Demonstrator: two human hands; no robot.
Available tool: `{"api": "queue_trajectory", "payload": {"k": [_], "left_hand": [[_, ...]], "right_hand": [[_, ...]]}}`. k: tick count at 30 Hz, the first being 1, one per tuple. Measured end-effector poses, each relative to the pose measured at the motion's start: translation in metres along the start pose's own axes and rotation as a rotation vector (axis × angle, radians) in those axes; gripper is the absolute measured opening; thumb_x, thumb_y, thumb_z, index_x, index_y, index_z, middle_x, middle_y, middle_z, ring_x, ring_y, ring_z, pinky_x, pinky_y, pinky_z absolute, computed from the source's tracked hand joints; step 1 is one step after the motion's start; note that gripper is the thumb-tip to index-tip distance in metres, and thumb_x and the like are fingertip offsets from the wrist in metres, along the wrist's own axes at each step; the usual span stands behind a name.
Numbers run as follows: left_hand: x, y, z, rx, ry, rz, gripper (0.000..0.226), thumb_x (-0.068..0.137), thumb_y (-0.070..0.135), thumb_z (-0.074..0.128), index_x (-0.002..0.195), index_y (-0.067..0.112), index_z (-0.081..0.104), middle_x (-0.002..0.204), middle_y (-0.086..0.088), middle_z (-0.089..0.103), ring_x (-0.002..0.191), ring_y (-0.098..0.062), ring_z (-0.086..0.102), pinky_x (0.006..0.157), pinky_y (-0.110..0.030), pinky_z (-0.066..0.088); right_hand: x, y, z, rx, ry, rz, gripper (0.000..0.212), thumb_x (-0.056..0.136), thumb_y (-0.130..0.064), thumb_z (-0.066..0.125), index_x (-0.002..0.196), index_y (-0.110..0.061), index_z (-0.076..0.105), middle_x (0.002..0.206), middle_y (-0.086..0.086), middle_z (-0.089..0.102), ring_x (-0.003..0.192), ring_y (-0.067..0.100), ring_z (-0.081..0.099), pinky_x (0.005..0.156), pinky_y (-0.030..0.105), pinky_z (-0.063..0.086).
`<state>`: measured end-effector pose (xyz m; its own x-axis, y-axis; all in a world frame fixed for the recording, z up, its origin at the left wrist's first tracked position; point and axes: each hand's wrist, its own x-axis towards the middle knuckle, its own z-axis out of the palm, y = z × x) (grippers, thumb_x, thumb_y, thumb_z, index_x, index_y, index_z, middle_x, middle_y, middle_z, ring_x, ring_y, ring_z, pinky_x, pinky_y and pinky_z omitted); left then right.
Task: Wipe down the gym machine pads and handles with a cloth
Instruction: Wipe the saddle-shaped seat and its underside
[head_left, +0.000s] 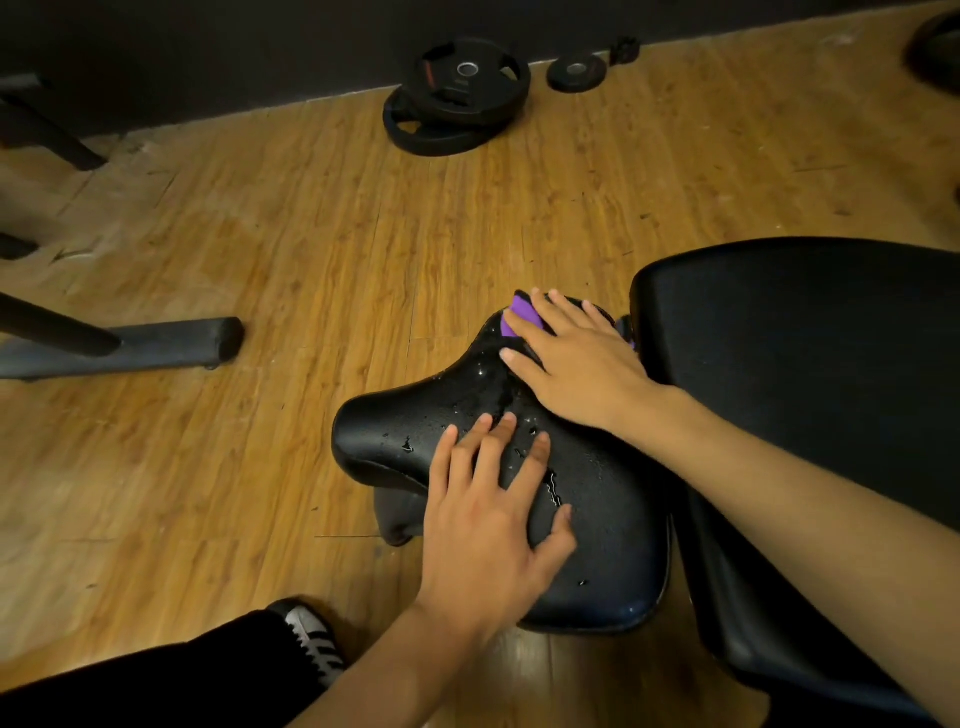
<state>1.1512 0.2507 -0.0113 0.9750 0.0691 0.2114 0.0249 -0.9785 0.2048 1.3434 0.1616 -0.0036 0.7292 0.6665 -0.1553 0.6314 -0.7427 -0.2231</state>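
Seat pad: black, saddle-shaped vinyl seat pad (384, 431) in the lower centre of the frame, with one rounded lobe reaching left and another reaching up towards the centre.
Surface: glossy and wet, with water droplets (408, 444) and thin streaks scattered over the top of the pad.
Cloth: purple cloth (522, 317) lies on the upper lobe of the seat pad, mostly covered; only a corner shows past the fingertips.
Right hand: right hand (576, 358) enters from the right edge and lies palm down on the cloth, its fingers (566, 309) straight and slightly apart, pressing the cloth to the pad.
Left hand: left hand (488, 525) comes up from the bottom edge, flat on bare vinyl; its fingers (457, 457) are straight and spread, thumb out to the right, holding nothing.
Back pad: large black padded backrest (805, 364) fills the right of the frame, just beside the seat pad.
Floor: worn, scuffed wood-plank floor (260, 234) in a yellow-brown tone spreads across the whole room.
Wall: dark wall (208, 52) runs along the top of the frame.
Weights: two stacked black weight plates (457, 93) lie on the floor at upper centre near the wall, with a small black plate (575, 73) just to their right.
Frame: dark metal machine foot (156, 345) rests on the floor at middle left.
Person: black trouser leg (156, 680) and black-and-white striped shoe (311, 634) at lower left.
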Motion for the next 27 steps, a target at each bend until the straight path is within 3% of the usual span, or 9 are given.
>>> {"api": "queue_trajectory", "payload": {"k": [5, 8, 10, 13, 16, 21, 27], "left_hand": [[-0.008, 0.000, -0.005, 0.020, -0.044, 0.000, 0.071, 0.093, 0.058, 0.051, 0.154, 0.022, 0.049, 0.158, -0.011, 0.045, 0.155, -0.030, 0.027, 0.128, -0.048, 0.013], [-0.015, 0.000, -0.001, 0.005, -0.048, 0.000, 0.075, 0.091, 0.060, 0.052, 0.157, 0.025, 0.044, 0.160, -0.011, 0.041, 0.158, -0.030, 0.020, 0.129, -0.048, 0.010], [-0.017, 0.002, 0.003, -0.040, -0.017, -0.018, 0.073, 0.091, 0.059, 0.053, 0.155, 0.025, 0.046, 0.158, -0.013, 0.042, 0.158, -0.030, 0.020, 0.129, -0.048, 0.009], [-0.021, 0.005, 0.009, -0.112, 0.046, -0.039, 0.067, 0.091, 0.055, 0.053, 0.150, 0.023, 0.053, 0.154, -0.014, 0.045, 0.156, -0.031, 0.025, 0.129, -0.049, 0.010], [-0.023, 0.006, 0.009, -0.092, 0.062, -0.031, 0.067, 0.090, 0.054, 0.053, 0.149, 0.022, 0.054, 0.156, -0.015, 0.046, 0.155, -0.033, 0.028, 0.128, -0.049, 0.013], [-0.022, 0.007, 0.006, -0.076, 0.049, -0.038, 0.068, 0.090, 0.054, 0.054, 0.150, 0.022, 0.053, 0.157, -0.014, 0.045, 0.155, -0.033, 0.028, 0.128, -0.050, 0.015], [-0.022, 0.007, 0.012, -0.134, 0.104, -0.050, 0.065, 0.087, 0.053, 0.054, 0.144, 0.020, 0.059, 0.150, -0.014, 0.050, 0.151, -0.035, 0.033, 0.128, -0.051, 0.015]], "right_hand": [[-0.052, -0.005, 0.007, 0.053, 0.088, -0.059, 0.077, 0.098, -0.069, 0.008, 0.163, -0.030, 0.016, 0.172, 0.005, 0.006, 0.159, 0.018, 0.000, 0.125, 0.033, -0.003], [-0.092, -0.001, 0.015, 0.071, 0.122, -0.064, 0.069, 0.100, -0.060, 0.013, 0.161, -0.029, 0.025, 0.170, 0.007, 0.020, 0.157, 0.020, 0.010, 0.124, 0.034, 0.005], [-0.099, 0.001, 0.018, 0.070, 0.110, -0.067, 0.064, 0.102, -0.056, 0.014, 0.159, -0.031, 0.021, 0.170, 0.004, 0.019, 0.157, 0.019, 0.009, 0.124, 0.035, 0.006], [-0.077, 0.004, 0.013, 0.052, 0.062, -0.119, 0.064, 0.098, -0.060, 0.009, 0.159, -0.039, 0.011, 0.171, -0.003, 0.006, 0.158, 0.013, -0.003, 0.125, 0.032, -0.003], [-0.019, 0.002, 0.005, 0.007, 0.009, -0.175, 0.063, 0.102, -0.061, 0.013, 0.161, -0.042, 0.015, 0.171, -0.007, 0.002, 0.158, 0.011, -0.006, 0.127, 0.033, -0.004], [0.055, -0.022, -0.007, 0.000, -0.037, -0.186, 0.055, 0.110, -0.050, 0.027, 0.151, -0.020, 0.048, 0.164, 0.001, 0.037, 0.155, 0.017, 0.022, 0.127, 0.037, 0.011], [-0.051, 0.003, 0.006, 0.043, 0.041, -0.274, 0.059, 0.105, -0.050, 0.025, 0.161, -0.031, 0.026, 0.170, -0.008, 0.012, 0.158, 0.008, 0.004, 0.128, 0.031, 0.005]]}}
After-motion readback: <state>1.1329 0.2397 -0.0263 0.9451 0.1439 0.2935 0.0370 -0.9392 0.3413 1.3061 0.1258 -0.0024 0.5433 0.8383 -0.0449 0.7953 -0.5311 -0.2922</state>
